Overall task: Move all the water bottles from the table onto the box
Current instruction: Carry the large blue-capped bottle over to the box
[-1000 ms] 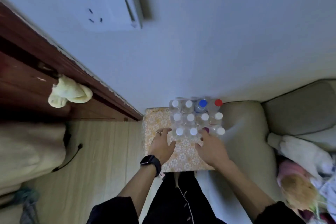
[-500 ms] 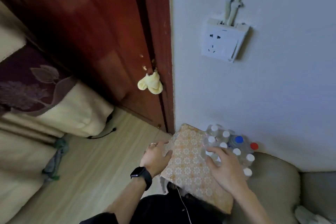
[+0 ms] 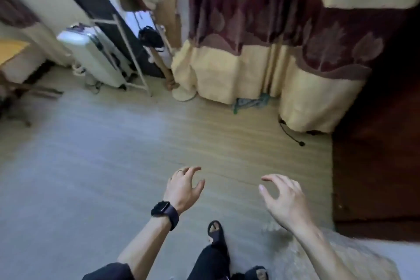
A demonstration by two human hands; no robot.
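Neither the water bottles nor a table shows in the head view now. A blurred patterned corner of the box [image 3: 318,254] lies at the lower right, under my right forearm. My left hand [image 3: 185,186], with a ring and a black watch on the wrist, hovers over the wooden floor with fingers loosely spread, holding nothing. My right hand [image 3: 283,200] hangs beside it, fingers relaxed and empty.
Cream and maroon curtains [image 3: 272,52] hang ahead. A white suitcase [image 3: 95,57] and a metal rack [image 3: 129,52] stand at the far left. A dark wooden door [image 3: 375,154] is on the right. My sandalled foot [image 3: 216,232] stands on the wooden floor [image 3: 113,154].
The view has swung left, away from the box and its bottles, to the room. Both hands have come off the box and bottles and now hang empty over the floor.
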